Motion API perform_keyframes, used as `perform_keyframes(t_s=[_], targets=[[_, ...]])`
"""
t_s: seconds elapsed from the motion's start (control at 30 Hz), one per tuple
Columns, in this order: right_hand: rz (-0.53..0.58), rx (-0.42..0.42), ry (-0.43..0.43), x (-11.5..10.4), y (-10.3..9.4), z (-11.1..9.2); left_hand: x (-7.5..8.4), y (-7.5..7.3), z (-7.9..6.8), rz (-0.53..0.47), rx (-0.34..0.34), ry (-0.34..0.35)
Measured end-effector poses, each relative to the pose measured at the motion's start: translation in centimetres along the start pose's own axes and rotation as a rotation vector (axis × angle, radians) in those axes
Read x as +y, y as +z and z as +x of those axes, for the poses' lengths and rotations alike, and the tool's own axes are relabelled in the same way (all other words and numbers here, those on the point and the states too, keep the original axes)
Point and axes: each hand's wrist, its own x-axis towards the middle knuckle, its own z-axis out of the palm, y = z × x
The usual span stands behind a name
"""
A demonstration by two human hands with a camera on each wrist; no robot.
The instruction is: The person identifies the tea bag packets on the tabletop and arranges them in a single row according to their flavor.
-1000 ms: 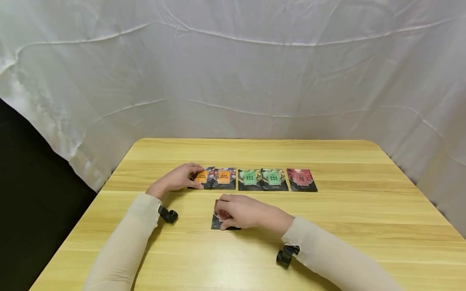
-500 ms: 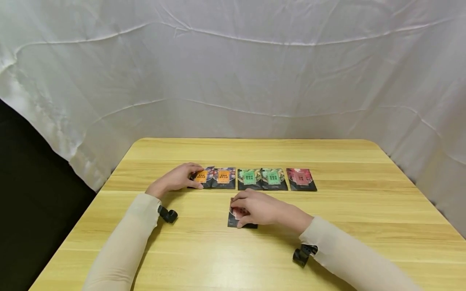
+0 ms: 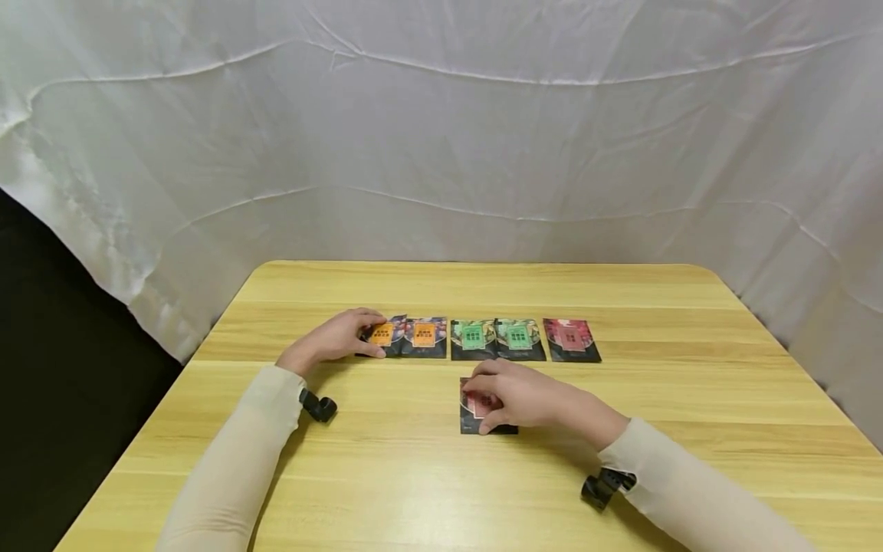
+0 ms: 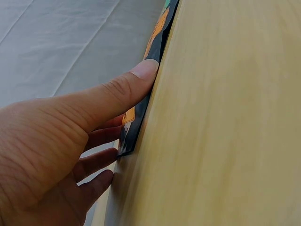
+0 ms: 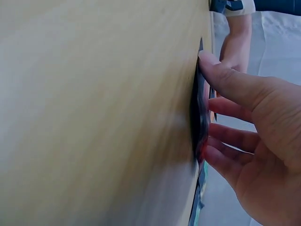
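My left hand [image 3: 334, 337] rests on the leftmost orange-labelled food packet [image 3: 388, 334], thumb at its near edge and fingers at its far side. In the left wrist view the thumb [image 4: 127, 84] lies along the packet's dark edge. Nearer me, my right hand [image 3: 531, 395] holds a dark packet with a red label [image 3: 476, 405], thumb at the near edge and fingers over the far part. The right wrist view shows this packet [image 5: 197, 113] slightly bent between thumb and fingers, close over the table.
Right of the left hand runs a row: a second orange-labelled packet [image 3: 425, 336], two green-labelled packets [image 3: 473, 337] overlapping slightly, and another red packet [image 3: 571, 339] after a gap. The wooden table [image 3: 690, 429] has rounded back corners, with a pale hanging cloth [image 3: 441, 153] behind.
My right hand has moved the red-labelled packet to the right, from in front of the orange packets to below the green ones. My left hand has stayed in place.
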Motion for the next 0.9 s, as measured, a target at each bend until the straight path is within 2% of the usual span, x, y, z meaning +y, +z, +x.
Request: perform_keyframes(t_s=[0.2,0.5,0.9], targets=[[0.015,0.012,0.043,0.9,-0.2,-1.8,-0.2,0.0,0.0,0.000,-0.002,0.003],[0.006,0.054,0.034,2.4,-0.4,-4.5,0.0,0.0,-0.1,-0.011,0.002,-0.002],[0.024,0.052,0.092,4.6,-0.9,-7.8,-0.1,0.0,0.0,-0.002,0.000,0.000]])
